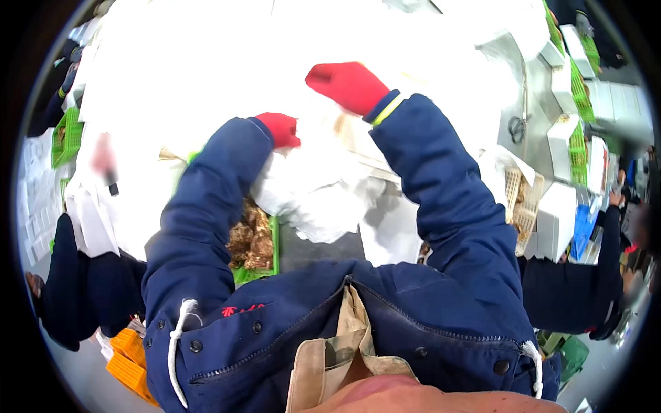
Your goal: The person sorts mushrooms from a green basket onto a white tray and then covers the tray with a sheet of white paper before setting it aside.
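Both my hands wear red gloves over a glaring white table surface. My left hand (279, 130) is closed beside the top of a crumpled white sheet (323, 206); glare hides anything in its fingers. Farther up and to the right, my right hand (350, 86) is closed, its fingers curled toward the left. What it holds, if anything, is lost in the brightness. Below my left forearm stands a green crate (275, 248) of brown, knobbly lumps (252, 241), partly covered by my sleeve. The crumpled sheet hangs over the grey surface (323, 251) next to that crate.
Scissors (516, 129) lie on a metal surface at the right. Near them are a cream basket (522, 206), a white box (555, 220) and green baskets (578, 155). Co-workers (89, 282) stand on both sides. Orange crates (131, 361) sit at the lower left.
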The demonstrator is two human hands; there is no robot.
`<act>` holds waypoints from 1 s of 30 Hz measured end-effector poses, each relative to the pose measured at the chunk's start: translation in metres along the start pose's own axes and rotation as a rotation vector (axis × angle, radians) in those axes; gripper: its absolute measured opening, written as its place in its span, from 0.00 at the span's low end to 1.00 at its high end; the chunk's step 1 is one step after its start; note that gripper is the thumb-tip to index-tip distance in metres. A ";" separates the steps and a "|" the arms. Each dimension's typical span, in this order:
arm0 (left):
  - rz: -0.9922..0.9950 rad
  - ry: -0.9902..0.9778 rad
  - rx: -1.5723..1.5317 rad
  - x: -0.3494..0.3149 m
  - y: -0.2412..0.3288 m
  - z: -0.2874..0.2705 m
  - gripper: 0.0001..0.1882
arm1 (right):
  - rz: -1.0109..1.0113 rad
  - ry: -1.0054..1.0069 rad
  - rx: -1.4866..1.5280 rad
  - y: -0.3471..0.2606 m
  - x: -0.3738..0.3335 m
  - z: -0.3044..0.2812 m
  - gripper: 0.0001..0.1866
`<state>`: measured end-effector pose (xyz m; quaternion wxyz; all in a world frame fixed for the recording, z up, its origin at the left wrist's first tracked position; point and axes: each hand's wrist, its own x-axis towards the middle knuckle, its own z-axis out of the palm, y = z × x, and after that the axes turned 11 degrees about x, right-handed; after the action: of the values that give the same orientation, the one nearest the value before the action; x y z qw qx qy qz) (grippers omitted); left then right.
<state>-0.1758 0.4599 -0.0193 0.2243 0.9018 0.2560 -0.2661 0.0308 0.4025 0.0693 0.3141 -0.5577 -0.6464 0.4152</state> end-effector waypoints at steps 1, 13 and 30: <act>-0.016 0.024 0.043 -0.003 0.012 -0.001 0.18 | -0.057 0.190 -0.132 0.013 0.024 -0.001 0.13; -0.055 0.200 -0.097 0.001 0.019 0.024 0.18 | -0.062 0.144 -0.709 0.076 0.214 0.114 0.13; -0.056 0.453 -0.057 -0.011 0.018 0.011 0.18 | -0.109 0.996 -0.242 0.105 0.218 -0.015 0.10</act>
<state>-0.1775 0.4363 -0.0157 0.1790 0.9244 0.3321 -0.0558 0.0523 0.6229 -0.0294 0.5382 -0.6856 -0.4902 0.0045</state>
